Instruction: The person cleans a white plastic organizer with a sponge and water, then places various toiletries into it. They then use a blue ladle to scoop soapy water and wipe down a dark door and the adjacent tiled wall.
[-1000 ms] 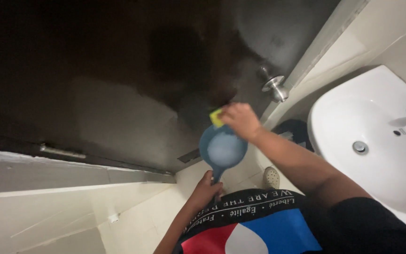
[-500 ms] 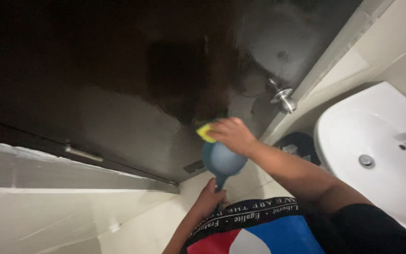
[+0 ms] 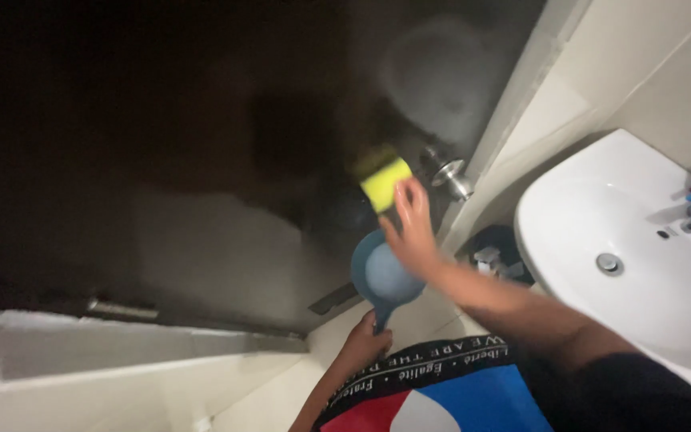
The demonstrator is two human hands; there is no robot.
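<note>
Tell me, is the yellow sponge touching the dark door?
Touching. In the head view the right hand presses the yellow sponge flat against the dark door, no gap visible.

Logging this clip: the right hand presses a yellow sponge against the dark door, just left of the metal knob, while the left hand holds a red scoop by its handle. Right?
Not quite: in the head view the scoop is blue, not red. The rest holds: the right hand presses the yellow sponge against the dark door, left of the metal knob, and the left hand grips the scoop's handle.

Dim bathroom, dark door [image 3: 161, 160], white sink [image 3: 601, 200]
</note>
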